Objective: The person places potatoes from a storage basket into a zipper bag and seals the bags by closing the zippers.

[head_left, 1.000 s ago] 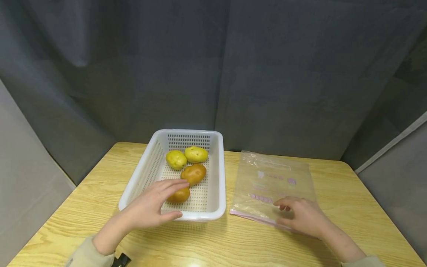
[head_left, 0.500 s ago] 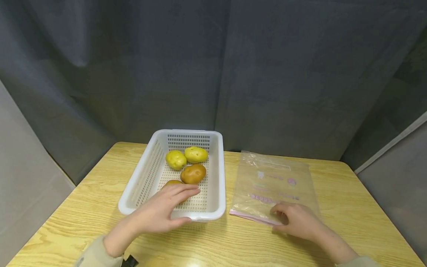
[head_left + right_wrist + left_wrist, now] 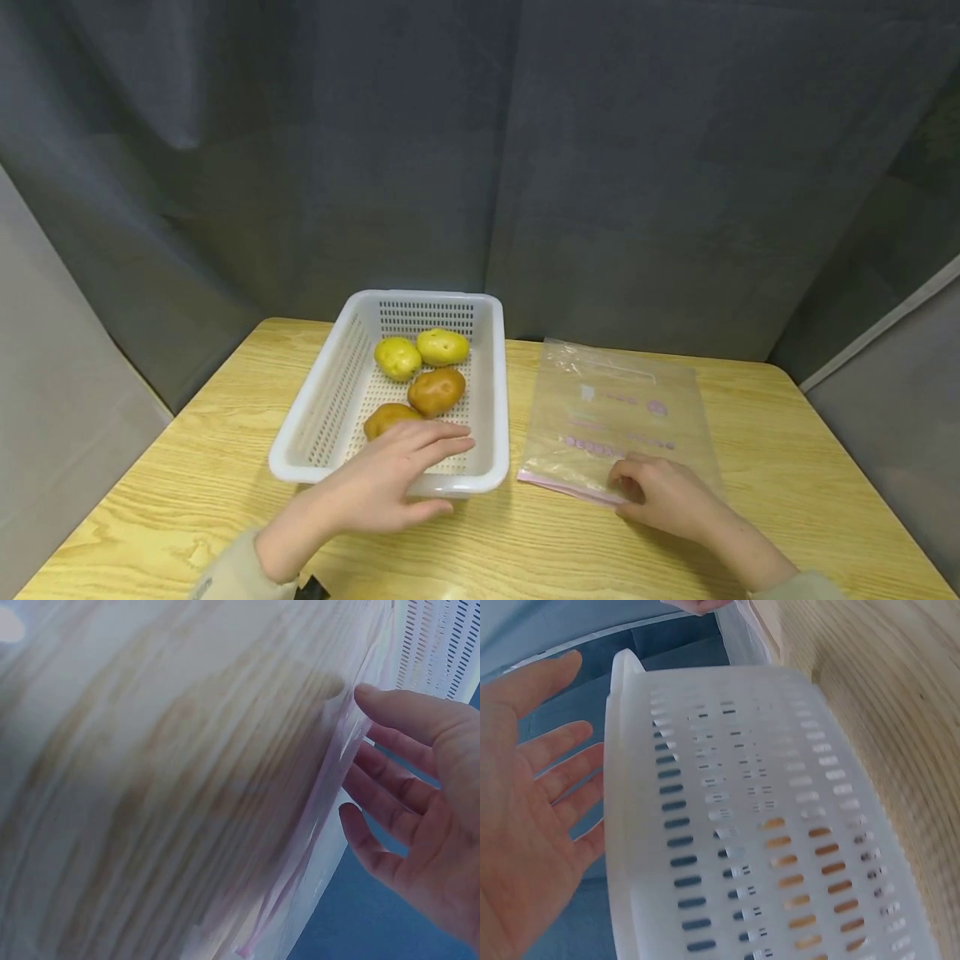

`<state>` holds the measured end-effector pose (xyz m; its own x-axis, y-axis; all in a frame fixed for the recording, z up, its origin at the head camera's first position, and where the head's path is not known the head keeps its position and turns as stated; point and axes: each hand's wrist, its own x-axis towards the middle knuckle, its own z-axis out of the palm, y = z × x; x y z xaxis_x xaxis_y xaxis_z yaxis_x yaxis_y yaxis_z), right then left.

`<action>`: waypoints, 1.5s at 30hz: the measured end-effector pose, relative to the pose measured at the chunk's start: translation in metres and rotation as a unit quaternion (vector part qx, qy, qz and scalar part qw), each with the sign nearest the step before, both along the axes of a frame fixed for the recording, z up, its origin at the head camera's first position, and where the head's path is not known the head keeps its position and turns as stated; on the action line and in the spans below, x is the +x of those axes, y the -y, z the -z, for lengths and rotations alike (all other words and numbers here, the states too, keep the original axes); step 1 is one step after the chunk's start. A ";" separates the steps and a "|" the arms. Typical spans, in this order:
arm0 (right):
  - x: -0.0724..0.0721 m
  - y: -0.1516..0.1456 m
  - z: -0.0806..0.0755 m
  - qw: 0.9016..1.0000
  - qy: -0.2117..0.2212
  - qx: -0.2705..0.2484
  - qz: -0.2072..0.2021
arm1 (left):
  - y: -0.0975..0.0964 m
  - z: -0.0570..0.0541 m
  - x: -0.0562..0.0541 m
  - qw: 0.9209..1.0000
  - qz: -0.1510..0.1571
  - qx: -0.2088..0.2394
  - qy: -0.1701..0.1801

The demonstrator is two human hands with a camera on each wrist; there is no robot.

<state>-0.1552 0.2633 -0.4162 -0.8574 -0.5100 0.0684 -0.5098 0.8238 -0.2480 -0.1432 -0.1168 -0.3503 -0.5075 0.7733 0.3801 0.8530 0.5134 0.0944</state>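
My left hand (image 3: 382,492) hovers over the near rim of a white perforated plastic basket (image 3: 497,392), fingers extended and thumb apart. In the left wrist view the hand is empty beside the basket wall (image 3: 637,825). A brown potato (image 3: 386,417) is partly hidden behind that hand. Another brown potato (image 3: 437,392) and two yellow potatoes, one on the left (image 3: 397,358) and one on the right (image 3: 442,346), lie farther back. My right hand (image 3: 667,496) is at the near, pink-zipped edge of a clear zip bag (image 3: 615,392), thumb tip right at the edge, fingers loosely bent and spread.
The bag lies flat on the wooden table (image 3: 480,550), to the right of the basket. A dark curtain (image 3: 480,167) hangs right behind the table's far edge. Grey panels stand on the left (image 3: 60,400) and right (image 3: 900,400).
My left hand has shifted right and toward me along the basket's near rim, uncovering more of the near brown potato. My right hand has moved slightly toward me, down to the bag's zipped edge.
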 end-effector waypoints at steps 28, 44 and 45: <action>-0.003 -0.001 -0.007 0.997 0.010 -0.070 -0.010 | -0.041 0.003 0.009 0.999 0.053 0.002 -0.002; -0.003 0.003 -0.018 0.996 0.036 -0.078 0.019 | -0.071 -0.001 0.015 0.993 0.102 -0.010 0.066; -0.003 0.004 -0.019 0.996 0.036 -0.082 0.020 | -0.074 0.000 0.015 0.992 0.105 -0.012 0.068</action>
